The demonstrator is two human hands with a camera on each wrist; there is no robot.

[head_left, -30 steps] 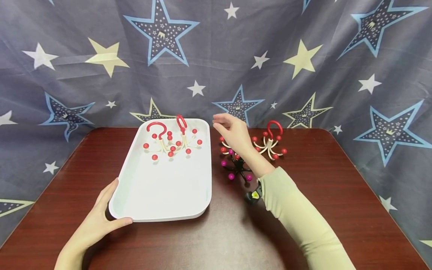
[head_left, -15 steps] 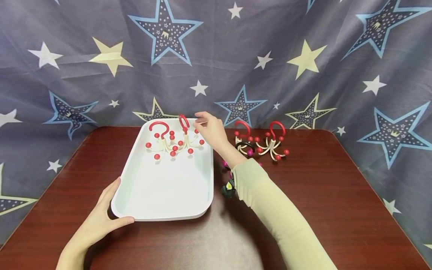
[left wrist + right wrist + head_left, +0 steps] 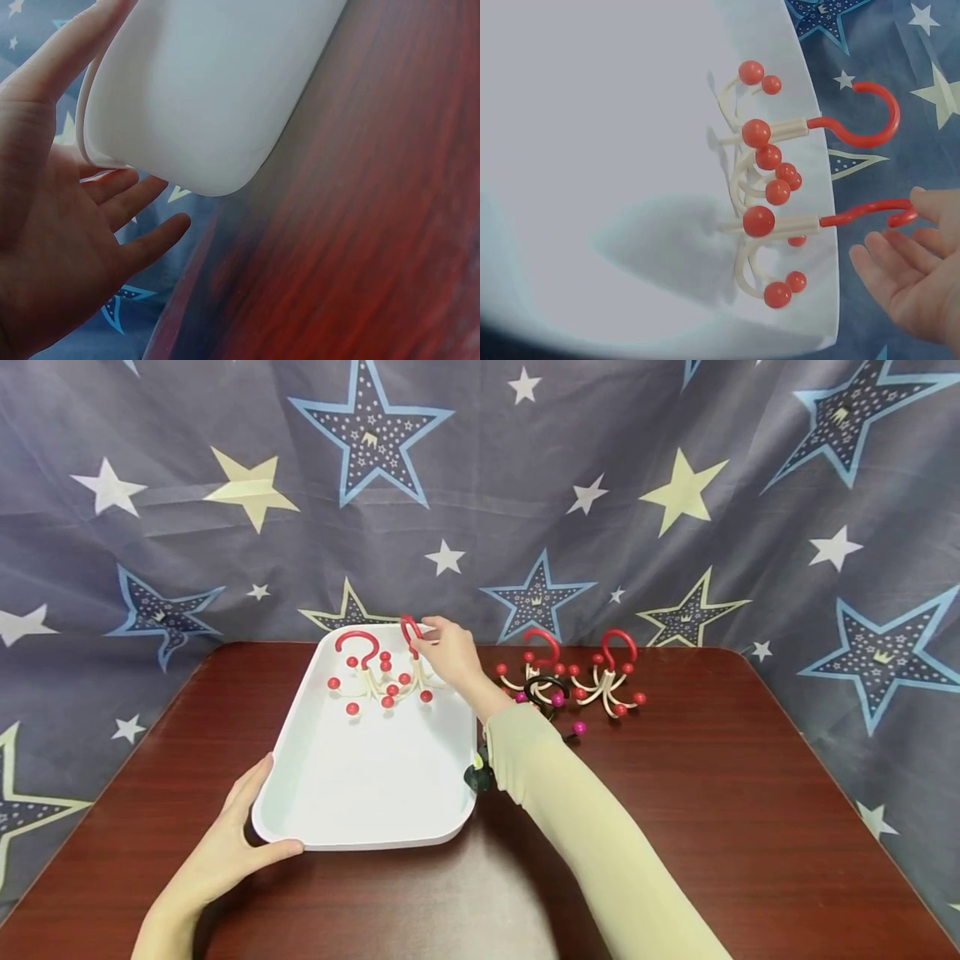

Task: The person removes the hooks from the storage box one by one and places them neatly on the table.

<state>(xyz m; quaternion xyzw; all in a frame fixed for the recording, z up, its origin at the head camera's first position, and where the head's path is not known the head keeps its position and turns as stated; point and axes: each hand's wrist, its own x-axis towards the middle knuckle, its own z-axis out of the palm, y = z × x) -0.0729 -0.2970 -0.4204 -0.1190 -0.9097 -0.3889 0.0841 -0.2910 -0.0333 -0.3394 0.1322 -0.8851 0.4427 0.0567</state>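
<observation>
My left hand (image 3: 227, 843) holds the near left corner of a white tray (image 3: 367, 842), thumb along the front side and fingers along the left side. Two cream hook hangers with red hooks and red ball tips stand in the tray's far part, the left hanger (image 3: 366, 681) beside the right hanger (image 3: 780, 225). At the right hanger's red hook is my right hand (image 3: 452, 653). In the right wrist view the hook's end lies between thumb and loosely spread fingers, the thumb right at it.
Right of the tray on the brown table (image 3: 675, 827) are a cream-and-red hanger (image 3: 547, 647), another cream-and-red hanger (image 3: 607, 681), and a black hanger (image 3: 558, 687) with magenta tips, partly hidden by my right arm. A star-patterned curtain (image 3: 480, 485) hangs behind the table.
My right hand has moved left from over the hangers on the table to the right hanger's hook in the tray. The left hand stays at the tray corner.
</observation>
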